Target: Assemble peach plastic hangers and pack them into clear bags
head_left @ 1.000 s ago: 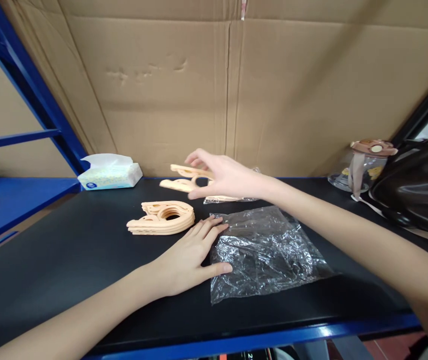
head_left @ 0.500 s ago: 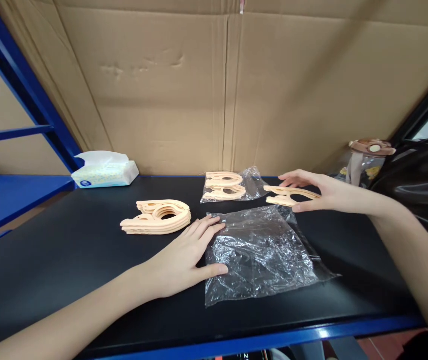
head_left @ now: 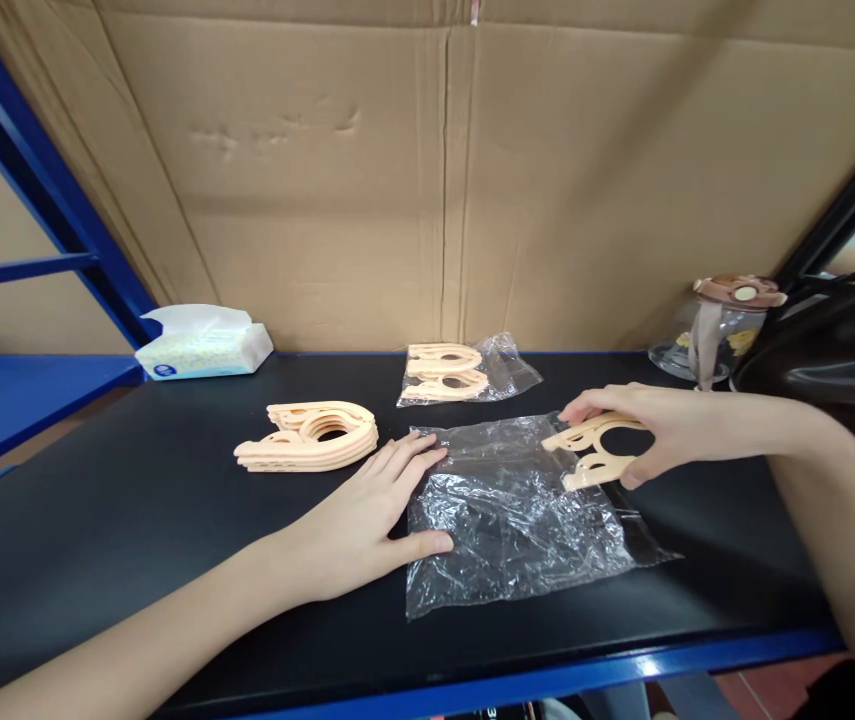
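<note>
A clear plastic bag (head_left: 509,530) lies flat on the black tabletop. My left hand (head_left: 367,525) rests on its left edge, palm down with fingers spread. Over the bag's upper right corner, my right hand (head_left: 648,430) grips a beige folding hanger (head_left: 598,472) by its rounded end, fingers above and thumb below. The hanger's arms point left. To the left of my left hand sits a stack of several matching hangers (head_left: 307,457). Behind the bag, more beige hangers (head_left: 431,388) lie inside another clear bag (head_left: 509,372).
A tissue pack (head_left: 202,352) stands at the back left. At the back right are a clear bottle with a brown lid (head_left: 742,292) and a shiny black item (head_left: 809,345). Cardboard (head_left: 284,150) walls the back, and a blue rail (head_left: 547,680) edges the table's front.
My right hand has come down and nearer with the hanger, from beside the rear bag to over the flat bag's corner. My left hand has stayed in place.
</note>
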`<state>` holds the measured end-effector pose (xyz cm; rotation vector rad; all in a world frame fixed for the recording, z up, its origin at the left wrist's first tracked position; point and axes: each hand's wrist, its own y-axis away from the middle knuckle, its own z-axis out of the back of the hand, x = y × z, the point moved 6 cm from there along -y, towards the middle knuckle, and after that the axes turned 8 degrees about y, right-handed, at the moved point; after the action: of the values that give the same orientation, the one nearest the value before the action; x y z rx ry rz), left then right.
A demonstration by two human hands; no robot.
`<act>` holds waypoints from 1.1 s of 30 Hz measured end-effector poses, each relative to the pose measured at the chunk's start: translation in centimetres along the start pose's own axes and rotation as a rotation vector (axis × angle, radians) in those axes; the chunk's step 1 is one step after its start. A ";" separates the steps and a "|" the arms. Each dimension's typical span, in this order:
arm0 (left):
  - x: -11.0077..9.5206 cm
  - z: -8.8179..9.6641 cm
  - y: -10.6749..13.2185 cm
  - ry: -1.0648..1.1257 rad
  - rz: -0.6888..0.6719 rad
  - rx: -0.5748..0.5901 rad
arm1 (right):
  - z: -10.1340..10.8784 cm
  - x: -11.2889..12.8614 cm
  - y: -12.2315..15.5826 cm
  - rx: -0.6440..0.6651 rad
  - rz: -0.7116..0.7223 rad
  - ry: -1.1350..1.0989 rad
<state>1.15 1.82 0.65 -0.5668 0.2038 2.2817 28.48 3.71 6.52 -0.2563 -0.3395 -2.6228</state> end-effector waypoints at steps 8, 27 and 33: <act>0.1 -0.1 0.1 -0.001 -0.032 -0.029 | 0.4 0.9 0.7 -0.101 -0.078 0.104; -0.1 -0.1 0.1 0.000 0.019 0.010 | -2.3 3.3 -1.8 -0.013 0.025 0.074; -0.1 -0.1 0.1 0.004 0.029 0.026 | -1.5 0.9 -0.6 0.043 -0.165 0.183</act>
<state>1.17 1.63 0.57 -0.5583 0.2452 2.3023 27.20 3.36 5.20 0.0278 -0.3676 -2.7700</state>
